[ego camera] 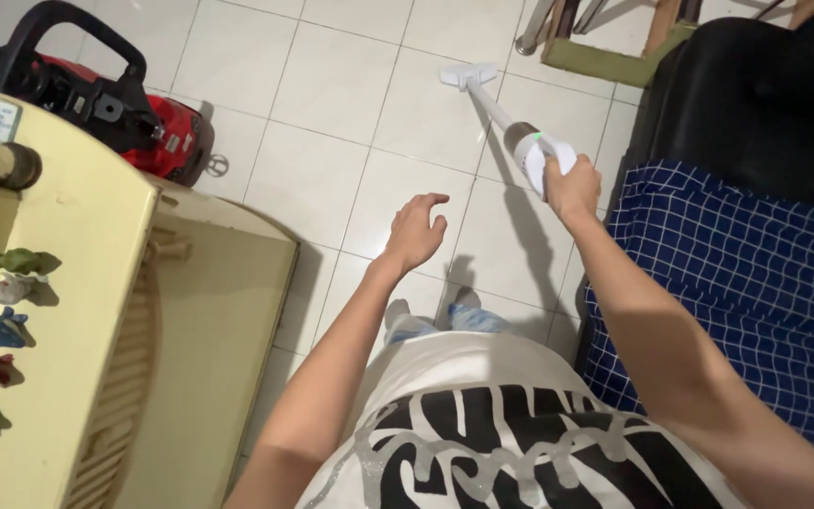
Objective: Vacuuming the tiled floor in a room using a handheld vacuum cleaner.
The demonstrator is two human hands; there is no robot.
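The right hand is closed around the grip of a slim white plastic stick vacuum, its flat head resting on the pale tiled floor ahead. It looks light and rigid, best held at that handle. The left hand hangs open, empty.

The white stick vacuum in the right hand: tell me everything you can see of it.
The stick vacuum is white, smooth plastic by its look, with a slim tube running down to a flat, wide floor head resting on the pale tiled floor. Its thicker body near the top shows a small green light. It slants away from the person. The right hand is closed around its grip; nothing else touches it.
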